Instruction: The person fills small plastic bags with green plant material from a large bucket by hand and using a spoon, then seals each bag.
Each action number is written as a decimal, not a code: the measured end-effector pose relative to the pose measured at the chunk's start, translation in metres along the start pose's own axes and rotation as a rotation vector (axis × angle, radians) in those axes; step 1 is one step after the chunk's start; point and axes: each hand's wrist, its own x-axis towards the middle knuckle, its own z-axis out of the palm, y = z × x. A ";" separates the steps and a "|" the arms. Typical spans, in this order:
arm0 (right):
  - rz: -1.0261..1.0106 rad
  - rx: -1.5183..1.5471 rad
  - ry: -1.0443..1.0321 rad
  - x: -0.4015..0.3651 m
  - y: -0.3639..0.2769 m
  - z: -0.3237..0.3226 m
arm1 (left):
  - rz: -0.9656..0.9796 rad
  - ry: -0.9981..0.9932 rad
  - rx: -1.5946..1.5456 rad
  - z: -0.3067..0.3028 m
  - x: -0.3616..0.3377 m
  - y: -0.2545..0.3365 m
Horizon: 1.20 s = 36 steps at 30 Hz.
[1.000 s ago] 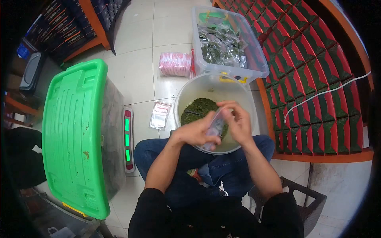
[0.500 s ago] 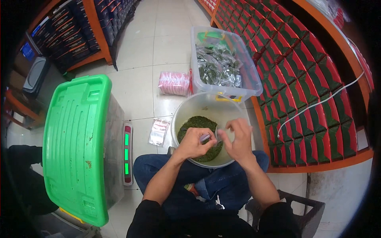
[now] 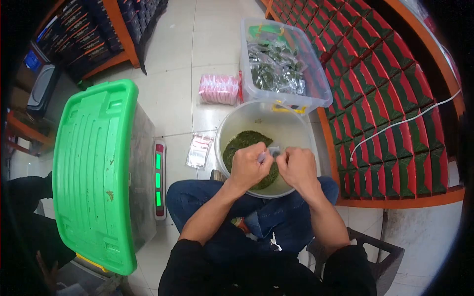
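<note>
A whitish bucket [image 3: 298, 132] stands between the legs, with dark green dried flakes [image 3: 248, 143] in its bottom. Over it, my left hand [image 3: 248, 167] is closed around a pale, handle-like piece [image 3: 262, 157] whose lower part is hidden by the fingers. My right hand [image 3: 299, 170] is closed too, thumb and fingers pinching the edge of a small clear plastic bag [image 3: 274, 149]. The bag spans the narrow gap between both hands.
A clear tub [image 3: 320, 96] of filled packets [image 3: 276, 69] stands behind the bucket. Pink-and-white bag bundles [image 3: 218, 90] and flat bags [image 3: 199, 152] lie on the floor. Left are a green-lidded box [image 3: 96, 177] and a lit scale display [image 3: 159, 180]; right, shelved red-green boxes [image 3: 385, 113].
My right hand has gone from loosely spread fingers to a pinch on the small bag. My left hand stays closed around the pale piece. The view has shifted slightly.
</note>
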 end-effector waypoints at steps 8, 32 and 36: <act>-0.099 0.054 -0.042 0.044 -0.009 -0.017 | 0.198 0.156 0.055 -0.026 0.031 0.007; -0.118 -0.245 -0.583 0.112 0.033 0.241 | -0.413 0.078 -0.839 -0.076 0.041 -0.045; -0.038 -0.093 -0.432 0.115 0.030 0.230 | -0.410 0.156 -0.862 -0.075 0.042 -0.041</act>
